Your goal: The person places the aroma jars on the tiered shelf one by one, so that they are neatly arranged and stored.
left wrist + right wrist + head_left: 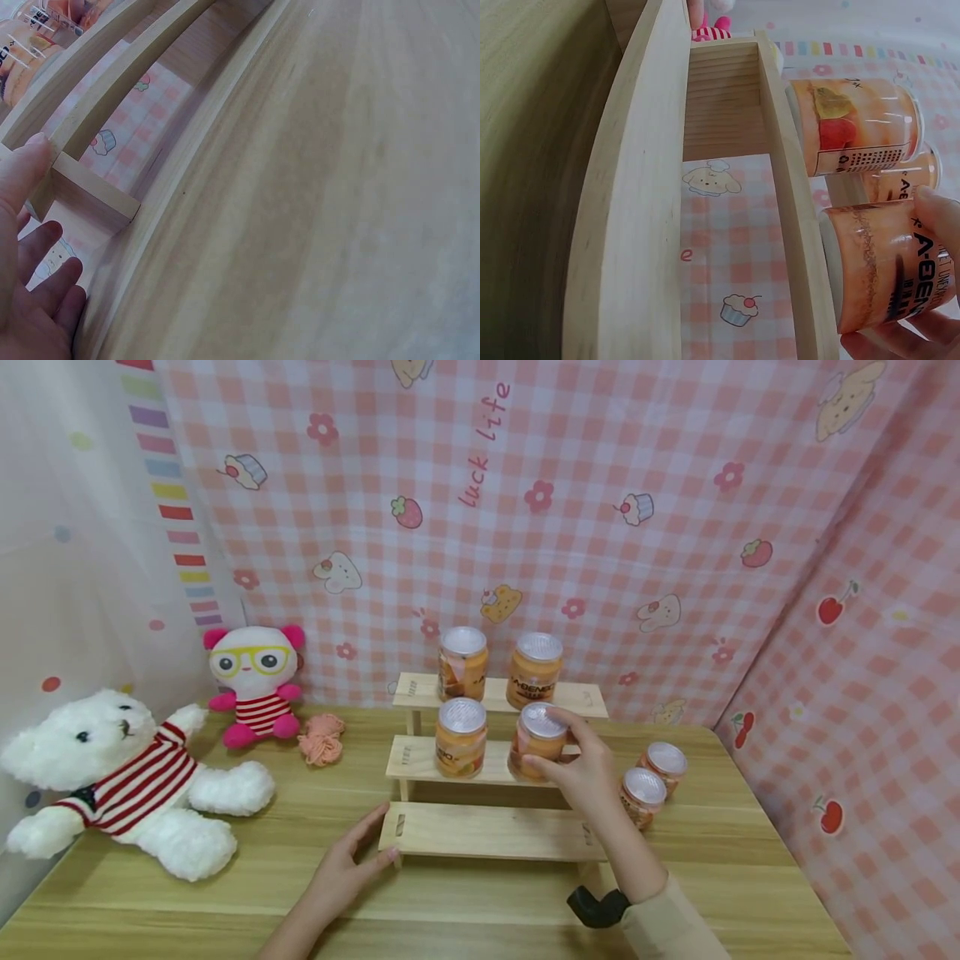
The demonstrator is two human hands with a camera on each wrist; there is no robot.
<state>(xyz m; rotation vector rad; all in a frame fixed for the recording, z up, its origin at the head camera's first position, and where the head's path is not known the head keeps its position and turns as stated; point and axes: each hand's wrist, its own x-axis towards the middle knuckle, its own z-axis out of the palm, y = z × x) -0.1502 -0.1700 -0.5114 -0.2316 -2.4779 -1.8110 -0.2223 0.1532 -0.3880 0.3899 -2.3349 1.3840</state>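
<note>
A three-step wooden display rack [495, 832] stands on the table. Around a can [537, 739] on the middle step, the thumb and fingers of my right hand [588, 772] are curled; its orange label faces the right wrist view. Another can [461, 739] stands to its left on that step. Two more cans, one left [462, 664] and one right [535, 672], are on the top step. My left hand [347, 868] grips the left end of the lowest step, its thumb [28, 165] on the front corner in the left wrist view.
Two cans, a nearer one [642, 797] and a farther one [666, 766], stand on the table right of the rack. At left are a white teddy bear [142, 785], a pink panda doll [258, 685] and a pink yarn ball [322, 740]. Checked cloth [480, 552] hangs behind.
</note>
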